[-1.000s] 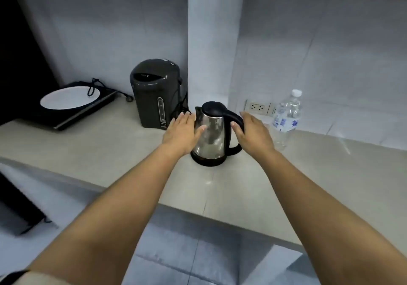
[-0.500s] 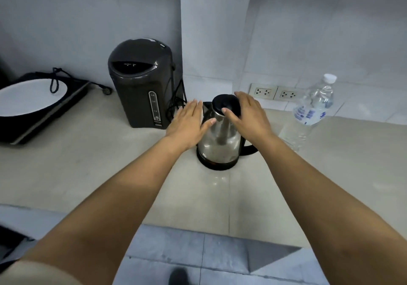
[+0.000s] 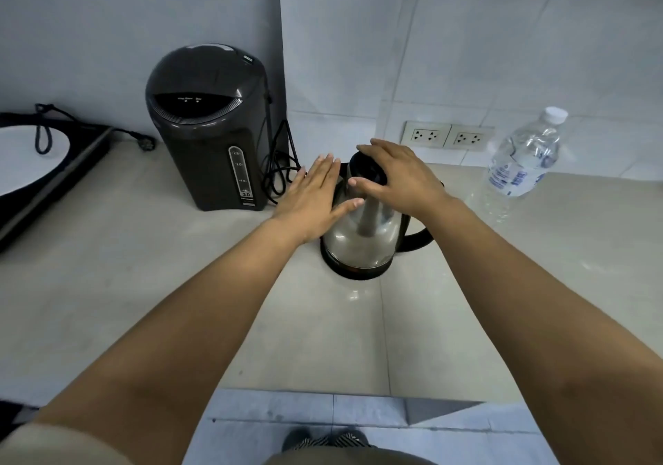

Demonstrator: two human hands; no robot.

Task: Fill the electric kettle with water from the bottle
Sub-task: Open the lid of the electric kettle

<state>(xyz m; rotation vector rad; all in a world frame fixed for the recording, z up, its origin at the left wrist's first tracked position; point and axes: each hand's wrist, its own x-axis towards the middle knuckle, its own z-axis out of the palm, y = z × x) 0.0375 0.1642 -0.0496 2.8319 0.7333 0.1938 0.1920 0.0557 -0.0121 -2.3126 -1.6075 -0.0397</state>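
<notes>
the kettle (image 3: 362, 235) stands upright on the counter (image 3: 143, 285), near the middle of the view, its black handle (image 3: 416, 240) pointing to about 3 o'clock. the left hand (image 3: 312, 199) lies flat against the kettle's steel side at 9 o'clock, fingers straight and together, thumb stretched across the front; it presses rather than grips. the right hand (image 3: 398, 174) is cupped over the black lid (image 3: 367, 170) from 3 o'clock, fingers curled round its far edge and thumb on the near edge; whether the lid has lifted is hard to tell under the palm. the bottle (image 3: 520, 166), clear with a white cap on, stands at 3 o'clock of the kettle, well apart, leaning in the wide lens. a dark water boiler (image 3: 211, 130) sits at 10 o'clock, with a tangle of cord (image 3: 280, 166) between it and the kettle. two wall sockets (image 3: 448, 136) sit at 1 o'clock.
</notes>
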